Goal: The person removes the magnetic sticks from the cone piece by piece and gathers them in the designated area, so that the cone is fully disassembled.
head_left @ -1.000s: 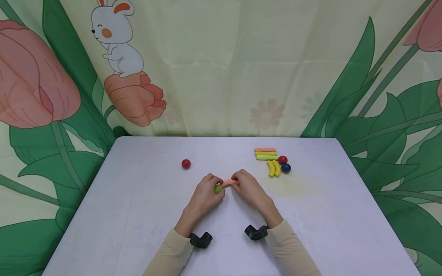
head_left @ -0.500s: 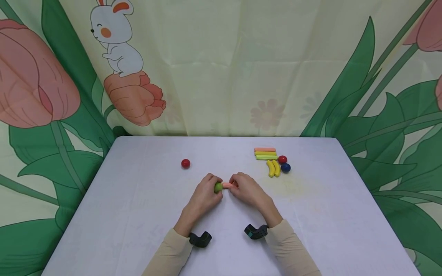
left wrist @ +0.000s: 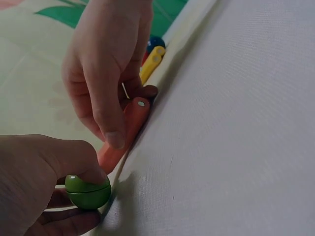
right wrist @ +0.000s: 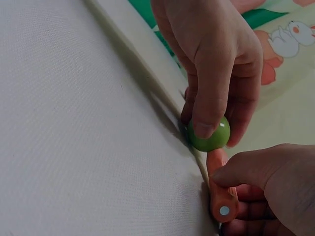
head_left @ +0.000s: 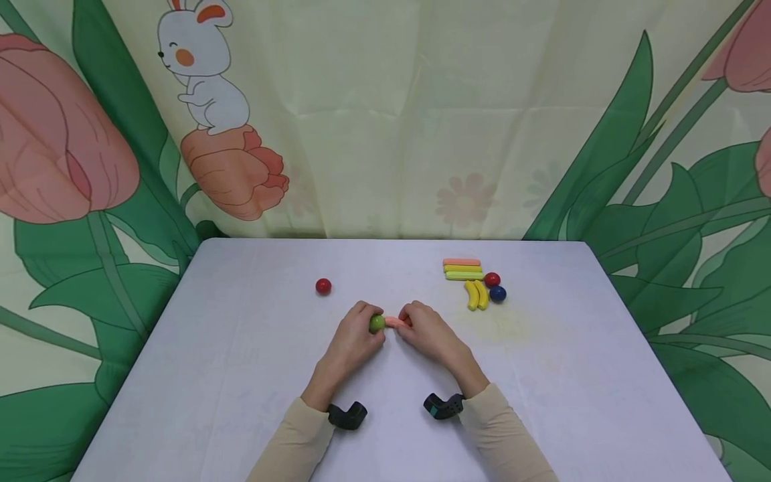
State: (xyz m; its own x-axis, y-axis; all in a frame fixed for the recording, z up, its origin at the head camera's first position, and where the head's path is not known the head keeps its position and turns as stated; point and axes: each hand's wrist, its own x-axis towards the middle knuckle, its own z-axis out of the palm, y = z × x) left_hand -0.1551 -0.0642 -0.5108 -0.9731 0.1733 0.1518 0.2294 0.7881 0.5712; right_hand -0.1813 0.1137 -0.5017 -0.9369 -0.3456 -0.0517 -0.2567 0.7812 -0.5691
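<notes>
My left hand [head_left: 351,340] pinches a green ball [head_left: 377,323] between thumb and fingers; a seam line runs round the ball [left wrist: 89,194] in the left wrist view. With thumb and fingertips my right hand [head_left: 432,336] grips a short curved pink stick [head_left: 393,322]. One end of the stick [right wrist: 216,162] meets the ball in the right wrist view. A silvery disc [right wrist: 224,210] is set in its other end. Both hands are low over the table's middle, close together.
Alone at the back left lies a red ball [head_left: 323,286]. At back right are straight pink [head_left: 462,262], yellow [head_left: 463,268] and light green [head_left: 464,276] sticks, two curved yellow sticks [head_left: 476,295], a second red ball [head_left: 492,280] and a blue ball [head_left: 497,294]. A printed curtain [head_left: 373,134] hangs behind the white table [head_left: 241,375].
Both hands have shifted slightly left with the ball and stick. The stick, arched up a second ago, looks flatter, and more of the green ball shows between the left fingers.
</notes>
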